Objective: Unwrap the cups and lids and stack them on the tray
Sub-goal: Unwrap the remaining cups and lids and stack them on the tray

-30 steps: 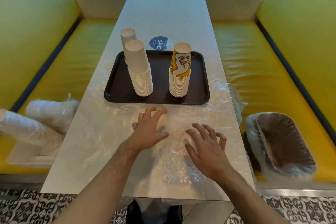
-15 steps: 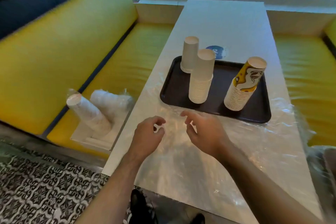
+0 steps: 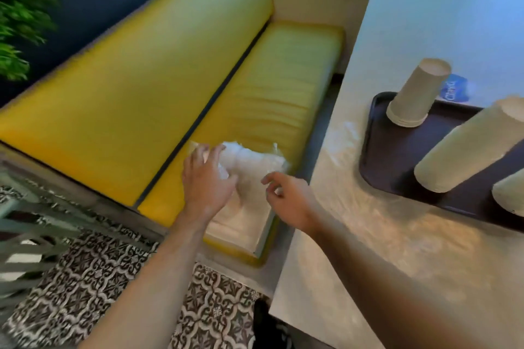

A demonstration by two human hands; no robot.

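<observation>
A bundle of white cups (image 3: 249,163) in crinkled clear wrap lies on the yellow bench seat (image 3: 272,88), on a pale flat sheet near the seat's front edge, just left of the tabletop (image 3: 368,235). The picture is blurred, so the number of wrapped bundles cannot be told. The left hand (image 3: 207,181) reaches over the bundle, fingers spread and loose; whether they touch the wrap cannot be told. The right hand (image 3: 289,198) hovers beside it, fingers lightly curled, holding nothing. Three unwrapped cup stacks (image 3: 416,96) stand upside down on one dark tray (image 3: 380,144), well apart from the bundle.
</observation>
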